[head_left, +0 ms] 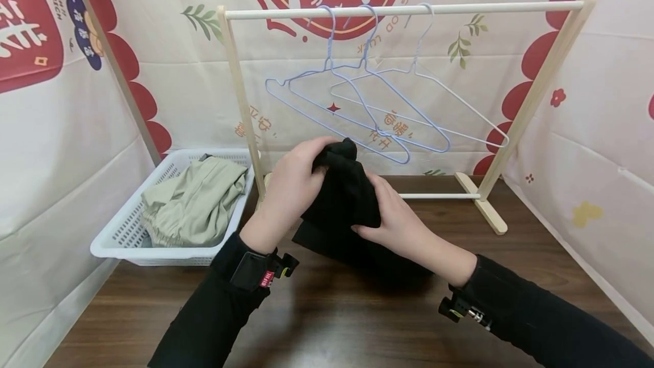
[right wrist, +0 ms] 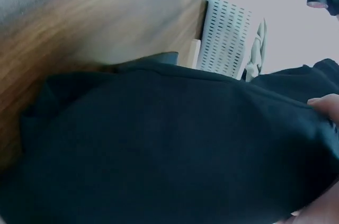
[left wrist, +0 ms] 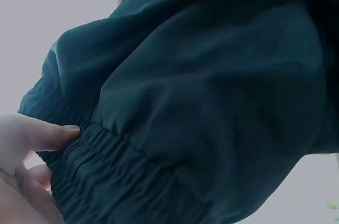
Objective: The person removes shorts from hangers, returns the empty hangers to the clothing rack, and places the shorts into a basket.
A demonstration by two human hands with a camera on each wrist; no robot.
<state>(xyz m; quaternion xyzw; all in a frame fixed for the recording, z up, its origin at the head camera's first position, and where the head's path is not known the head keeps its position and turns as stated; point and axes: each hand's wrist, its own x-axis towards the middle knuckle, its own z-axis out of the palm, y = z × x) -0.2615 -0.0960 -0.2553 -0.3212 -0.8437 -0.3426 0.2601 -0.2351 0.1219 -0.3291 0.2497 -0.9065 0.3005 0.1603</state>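
A black garment with a gathered elastic band (left wrist: 122, 176) is held up over the wooden table, its lower part draping down to the tabletop. My left hand (head_left: 296, 180) pinches the garment at its upper end; in the left wrist view the thumb presses on the elastic band. Lower down on the other side, my right hand (head_left: 395, 214) grips the cloth between thumb and fingers. Seen from the right wrist, the smooth black fabric (right wrist: 169, 144) fills most of the view and hides the fingers' far side. Folds conceal the garment's full shape.
Behind the hands stands a wooden rack with a white top rail (head_left: 286, 13). Two blue hangers (head_left: 352, 81) and a white hanger (head_left: 460, 101) hang from it. At left, a white basket (head_left: 120, 251) holds folded pale green clothing (head_left: 199, 200). Printed cloth walls enclose the table (head_left: 327, 322).
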